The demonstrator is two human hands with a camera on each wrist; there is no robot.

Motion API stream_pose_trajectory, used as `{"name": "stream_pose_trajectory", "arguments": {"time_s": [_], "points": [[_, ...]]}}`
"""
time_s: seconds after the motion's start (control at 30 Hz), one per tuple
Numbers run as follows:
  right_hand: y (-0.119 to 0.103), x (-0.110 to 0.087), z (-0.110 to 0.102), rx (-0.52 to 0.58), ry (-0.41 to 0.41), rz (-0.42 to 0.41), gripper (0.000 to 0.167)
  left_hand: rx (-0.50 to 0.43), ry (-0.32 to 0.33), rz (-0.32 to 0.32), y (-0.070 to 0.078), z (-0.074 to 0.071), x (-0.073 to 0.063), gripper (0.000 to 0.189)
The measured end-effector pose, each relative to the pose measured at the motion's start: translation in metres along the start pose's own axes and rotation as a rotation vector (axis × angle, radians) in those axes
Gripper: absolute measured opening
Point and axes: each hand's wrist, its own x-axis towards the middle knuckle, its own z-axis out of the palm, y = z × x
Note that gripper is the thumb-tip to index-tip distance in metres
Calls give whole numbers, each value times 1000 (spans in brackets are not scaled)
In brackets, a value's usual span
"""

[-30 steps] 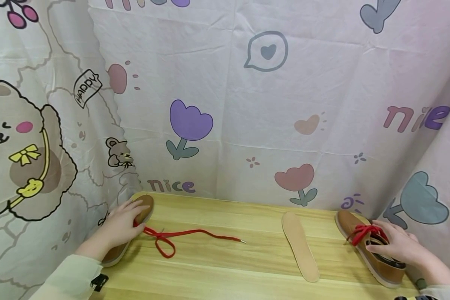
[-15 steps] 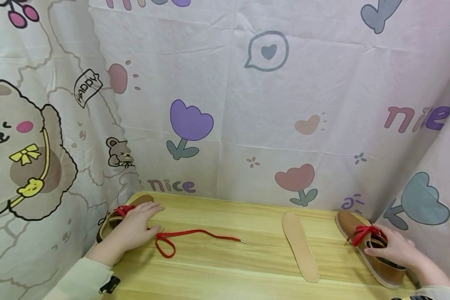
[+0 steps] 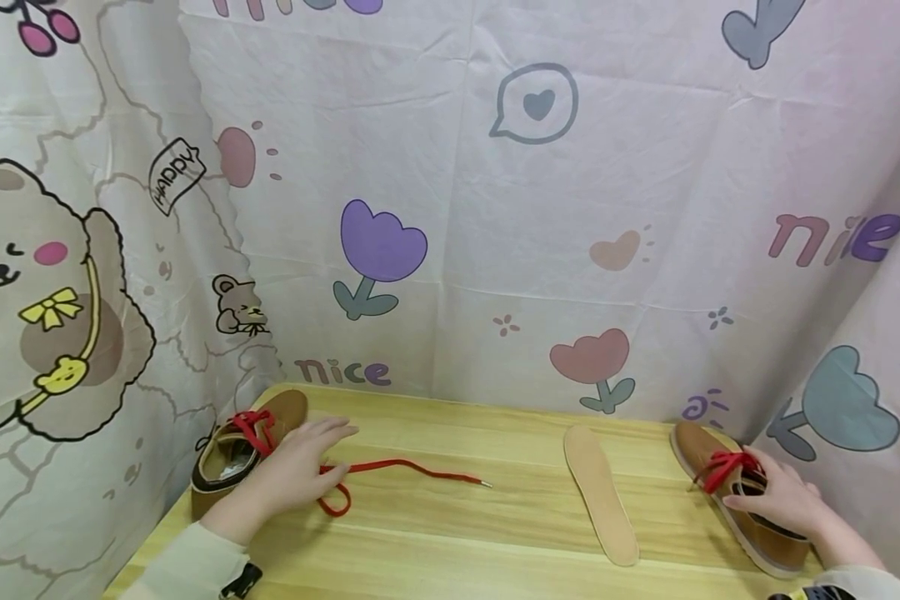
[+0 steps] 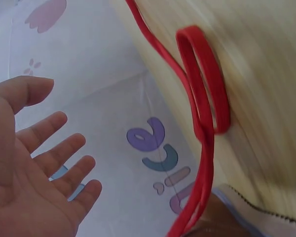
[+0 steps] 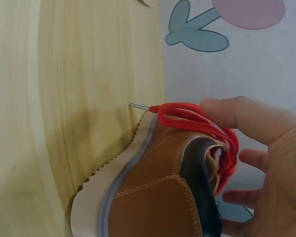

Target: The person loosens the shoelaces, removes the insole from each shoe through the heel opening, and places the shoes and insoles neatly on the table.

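Observation:
My left hand [image 3: 292, 468] is raised beside the left brown shoe [image 3: 285, 408], fingers spread and holding nothing. In the left wrist view its palm [image 4: 19, 187] faces the camera, apart from the red shoelace [image 4: 202, 113]. That lace trails from the shoe across the table, with a loop and a metal tip. At the far right, my right hand [image 3: 783, 500] lies over the opening of the other brown shoe [image 3: 701, 446], fingers loosely bent. In the right wrist view the thumb [image 5: 237, 113] is right at that shoe's red bow [image 5: 187, 116]; the shoe's heel runs out of view.
A tan insole [image 3: 602, 496] lies flat on the wooden table [image 3: 450, 550], left of the right shoe. Patterned cloth curtains [image 3: 480, 208] stand behind the table and on both sides. Crumpled white stuff shows inside the left shoe.
My left hand has come off the left shoe and moved right, uncovering its opening and laces. My right hand has shifted very slightly over the right shoe. Both shoes stay where they were.

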Motion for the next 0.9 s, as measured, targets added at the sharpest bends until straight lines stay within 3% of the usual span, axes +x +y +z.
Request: {"name": "stream_pose_trajectory", "arguments": {"time_s": [0.33,0.57,0.9], "points": [[4,3,4,39,-3,56,109,-45,-36,25,13,13,0,48],[7,7,9,49,-69,123,119,-48,-50,57,21,20,0,47],[7,8,16,71,-97,171,121,-52,-70,79,29,29,0,48]]}}
